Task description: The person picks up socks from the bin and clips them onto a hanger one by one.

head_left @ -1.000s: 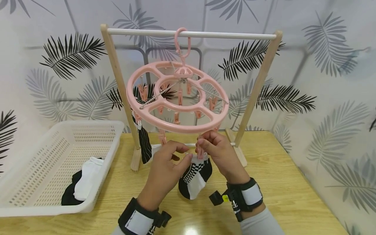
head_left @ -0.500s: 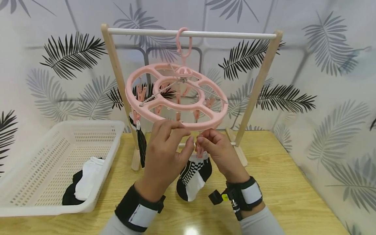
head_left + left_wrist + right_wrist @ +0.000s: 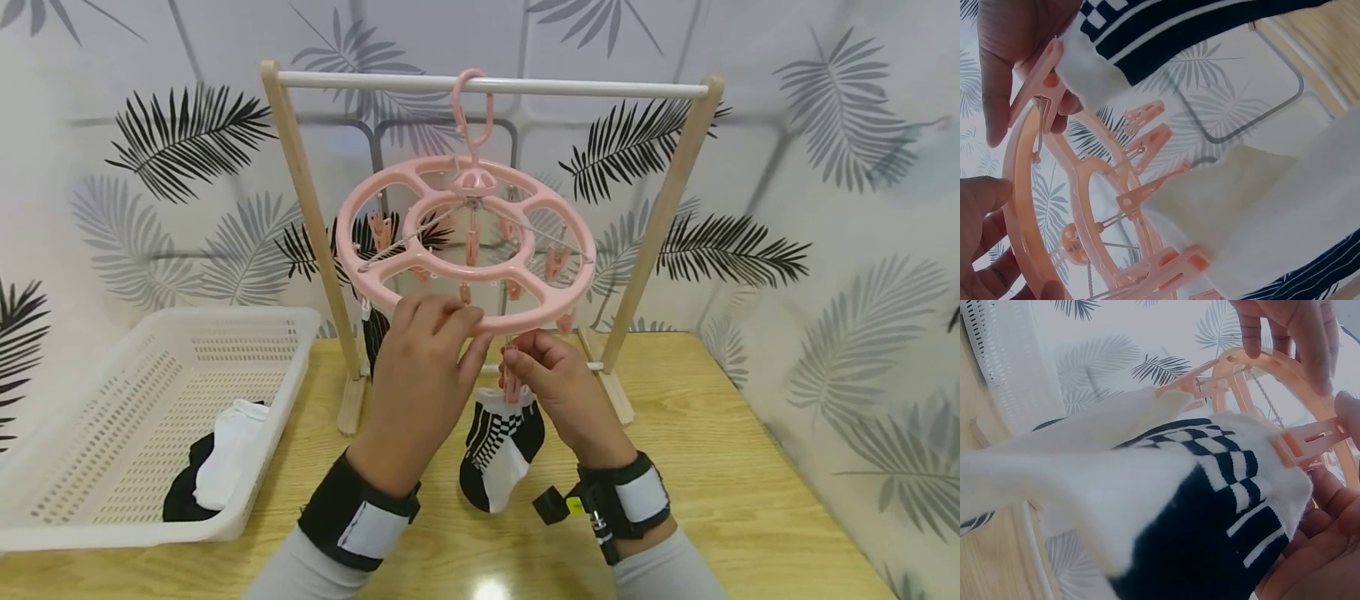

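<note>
Checked sock (image 3: 498,454) pegged under the ring (image 3: 528,320)

It hangs by its white cuff from a peg (image 3: 512,387), below the ring's front edge. The right hand (image 3: 573,396) pinches that peg between thumb and fingers. The left hand (image 3: 420,375) grips the ring's rim, fingers on top, thumb lower. Both forearms slant inward. At left, a basket (image 3: 279,425) holds white cloth (image 3: 231,454) lying partly over black cloth (image 3: 180,496).

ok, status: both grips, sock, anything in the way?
Left grip holding pink ring; right grip pinching pink clip. Checkered sock hanging at clip's tip. Nothing visibly in the way.
</note>
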`<control>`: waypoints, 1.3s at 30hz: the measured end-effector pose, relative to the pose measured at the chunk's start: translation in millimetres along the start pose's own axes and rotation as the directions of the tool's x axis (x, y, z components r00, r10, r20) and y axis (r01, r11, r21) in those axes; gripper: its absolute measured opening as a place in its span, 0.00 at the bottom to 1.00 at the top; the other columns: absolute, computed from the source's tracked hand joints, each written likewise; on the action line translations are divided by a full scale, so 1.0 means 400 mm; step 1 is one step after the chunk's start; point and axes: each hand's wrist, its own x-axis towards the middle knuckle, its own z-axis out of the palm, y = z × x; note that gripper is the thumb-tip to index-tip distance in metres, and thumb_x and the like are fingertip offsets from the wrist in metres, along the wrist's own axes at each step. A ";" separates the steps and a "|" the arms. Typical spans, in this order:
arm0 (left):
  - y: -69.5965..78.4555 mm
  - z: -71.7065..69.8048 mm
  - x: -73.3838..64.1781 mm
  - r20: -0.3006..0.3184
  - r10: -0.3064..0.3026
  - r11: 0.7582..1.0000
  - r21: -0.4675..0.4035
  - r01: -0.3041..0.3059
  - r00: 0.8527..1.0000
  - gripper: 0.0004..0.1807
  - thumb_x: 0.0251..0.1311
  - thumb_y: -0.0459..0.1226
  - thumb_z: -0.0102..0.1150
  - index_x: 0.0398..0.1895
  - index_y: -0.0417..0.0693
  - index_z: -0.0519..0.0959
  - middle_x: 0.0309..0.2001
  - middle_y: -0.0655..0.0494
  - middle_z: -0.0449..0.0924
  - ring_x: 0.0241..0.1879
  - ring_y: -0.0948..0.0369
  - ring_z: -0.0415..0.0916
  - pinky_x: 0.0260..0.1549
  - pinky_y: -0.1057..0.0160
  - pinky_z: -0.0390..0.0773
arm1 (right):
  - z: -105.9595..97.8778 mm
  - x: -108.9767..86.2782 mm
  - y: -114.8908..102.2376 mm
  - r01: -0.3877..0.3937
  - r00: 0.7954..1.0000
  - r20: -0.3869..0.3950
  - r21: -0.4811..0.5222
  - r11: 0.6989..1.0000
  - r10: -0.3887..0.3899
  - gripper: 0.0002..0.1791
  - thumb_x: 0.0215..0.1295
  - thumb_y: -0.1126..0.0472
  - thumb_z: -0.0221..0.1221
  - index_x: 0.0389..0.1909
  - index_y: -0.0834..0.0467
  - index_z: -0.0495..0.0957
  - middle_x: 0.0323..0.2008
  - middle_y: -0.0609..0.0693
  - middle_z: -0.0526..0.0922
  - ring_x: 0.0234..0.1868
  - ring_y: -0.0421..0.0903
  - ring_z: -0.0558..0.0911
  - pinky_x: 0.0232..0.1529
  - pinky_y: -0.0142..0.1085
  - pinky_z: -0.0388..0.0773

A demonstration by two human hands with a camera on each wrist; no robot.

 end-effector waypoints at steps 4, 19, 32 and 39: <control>-0.005 0.001 -0.003 -0.030 -0.023 1.000 0.021 0.023 0.999 0.12 0.58 0.40 0.61 0.41 0.43 0.83 0.40 0.48 0.79 0.46 0.51 0.70 0.46 0.50 0.73 | 0.000 -0.002 0.002 -0.007 1.000 0.016 -0.012 1.000 0.007 0.10 0.66 0.57 0.55 0.38 0.62 0.73 0.25 0.48 0.75 0.26 0.46 0.75 0.30 0.34 0.75; -0.007 -0.013 -0.001 -0.006 -0.075 0.996 0.049 0.075 0.997 0.12 0.55 0.40 0.64 0.39 0.43 0.84 0.38 0.47 0.80 0.45 0.49 0.71 0.47 0.51 0.74 | 0.000 0.001 0.015 -0.017 1.000 0.020 -0.009 1.000 0.017 0.14 0.66 0.58 0.56 0.44 0.64 0.74 0.29 0.49 0.76 0.30 0.46 0.74 0.30 0.31 0.74; -0.029 -0.040 0.015 0.091 -0.088 0.996 -0.002 0.088 0.992 0.09 0.53 0.38 0.66 0.36 0.44 0.84 0.36 0.49 0.81 0.42 0.49 0.72 0.44 0.50 0.76 | -0.014 -0.007 0.025 -0.043 0.996 0.074 -0.072 0.996 0.048 0.18 0.66 0.56 0.56 0.52 0.62 0.74 0.48 0.56 0.79 0.49 0.50 0.76 0.54 0.44 0.72; -0.057 -0.064 0.023 0.103 -0.072 0.994 -0.071 0.080 0.992 0.09 0.51 0.37 0.66 0.34 0.43 0.84 0.34 0.50 0.82 0.40 0.51 0.73 0.41 0.51 0.75 | -0.028 -0.028 0.021 -0.049 0.998 0.031 -0.211 0.976 0.056 0.17 0.64 0.53 0.58 0.50 0.56 0.77 0.48 0.57 0.79 0.49 0.47 0.76 0.53 0.50 0.73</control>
